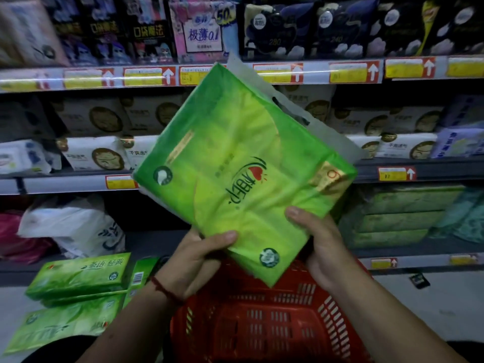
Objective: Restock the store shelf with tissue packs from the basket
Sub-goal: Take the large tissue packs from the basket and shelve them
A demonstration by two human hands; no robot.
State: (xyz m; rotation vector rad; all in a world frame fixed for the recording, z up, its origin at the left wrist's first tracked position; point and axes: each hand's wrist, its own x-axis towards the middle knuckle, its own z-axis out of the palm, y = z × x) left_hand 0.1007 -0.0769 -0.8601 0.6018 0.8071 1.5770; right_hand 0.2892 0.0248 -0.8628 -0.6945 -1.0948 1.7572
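A large green tissue pack [235, 174] with a white plastic carry handle is held up in front of the shelves, tilted with its handle end far and high. My left hand [193, 260] grips its near lower edge, thumb on top. My right hand [317, 242] grips the near right edge, thumb on the pack's face. Below them sits the red plastic basket [275, 323]; no packs show inside it. More green tissue packs [78, 276] lie stacked on the floor at the lower left.
Shelves [419, 174] run across the view with price tags. Green tissue packs [398, 216] are stacked on the low shelf at right. A white plastic bag [76, 226] and a pink item sit on the low shelf at left. White boxed goods fill the middle shelf.
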